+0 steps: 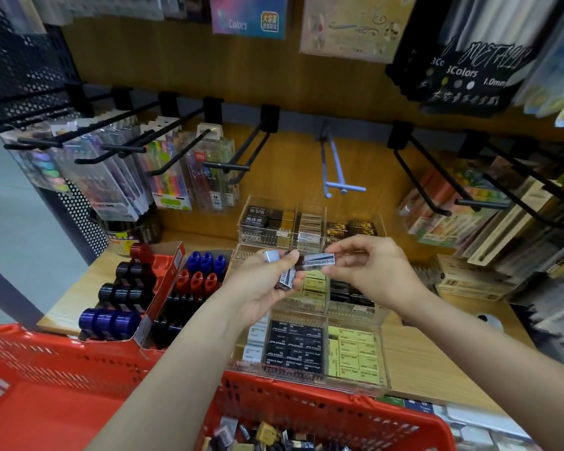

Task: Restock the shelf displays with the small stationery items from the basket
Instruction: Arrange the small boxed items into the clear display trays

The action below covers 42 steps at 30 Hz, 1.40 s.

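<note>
clear acrylic organiser (pixel 306 320) sits below both hands: left hand (pixel 267 284) and right hand (pixel 368 271) pinch small erasers (pixel 318 262), which may slip into the wrong compartment.

Wooden shelf (pixel 437 362) bears clear eraser trays (pixel 310 320) and marker boxes (pixel 150 288).

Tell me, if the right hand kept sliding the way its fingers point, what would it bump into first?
Probably the left hand. The right hand points leftward, pinching the Premium-S eraser, whose far end already reaches the left hand's fingers. Depth is hard to judge from this one view.
</note>
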### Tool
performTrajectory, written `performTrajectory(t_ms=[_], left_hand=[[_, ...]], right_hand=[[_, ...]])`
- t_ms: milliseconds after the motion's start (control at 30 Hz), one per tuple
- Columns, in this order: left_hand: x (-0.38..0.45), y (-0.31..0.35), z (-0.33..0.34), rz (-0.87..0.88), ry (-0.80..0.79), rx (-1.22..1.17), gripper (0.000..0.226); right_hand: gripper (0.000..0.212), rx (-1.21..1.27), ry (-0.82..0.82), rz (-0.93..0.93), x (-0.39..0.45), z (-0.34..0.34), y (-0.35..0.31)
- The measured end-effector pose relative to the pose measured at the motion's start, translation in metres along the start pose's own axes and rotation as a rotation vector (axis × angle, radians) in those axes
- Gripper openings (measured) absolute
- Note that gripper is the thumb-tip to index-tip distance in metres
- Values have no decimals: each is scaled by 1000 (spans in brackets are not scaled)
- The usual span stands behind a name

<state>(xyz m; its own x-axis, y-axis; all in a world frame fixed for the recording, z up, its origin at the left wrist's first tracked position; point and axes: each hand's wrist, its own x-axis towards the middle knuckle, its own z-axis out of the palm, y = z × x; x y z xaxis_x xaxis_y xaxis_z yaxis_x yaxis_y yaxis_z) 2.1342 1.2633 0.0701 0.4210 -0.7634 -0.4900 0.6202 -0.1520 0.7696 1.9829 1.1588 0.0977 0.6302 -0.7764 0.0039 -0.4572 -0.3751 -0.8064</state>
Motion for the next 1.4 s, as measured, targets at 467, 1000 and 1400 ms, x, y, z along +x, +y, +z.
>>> performTrajectory(t_ms=[467, 1000, 1400], left_hand=[[14, 7, -11, -23, 75, -232, 26], [16, 2, -11, -51, 76, -246, 12], [18, -5, -4, -87, 108, -211, 13]], right_hand=[[27, -255, 40, 51, 96, 9, -11], [57, -934, 23, -232, 82, 35, 16], [25, -416, 75, -121, 49, 32, 5]])
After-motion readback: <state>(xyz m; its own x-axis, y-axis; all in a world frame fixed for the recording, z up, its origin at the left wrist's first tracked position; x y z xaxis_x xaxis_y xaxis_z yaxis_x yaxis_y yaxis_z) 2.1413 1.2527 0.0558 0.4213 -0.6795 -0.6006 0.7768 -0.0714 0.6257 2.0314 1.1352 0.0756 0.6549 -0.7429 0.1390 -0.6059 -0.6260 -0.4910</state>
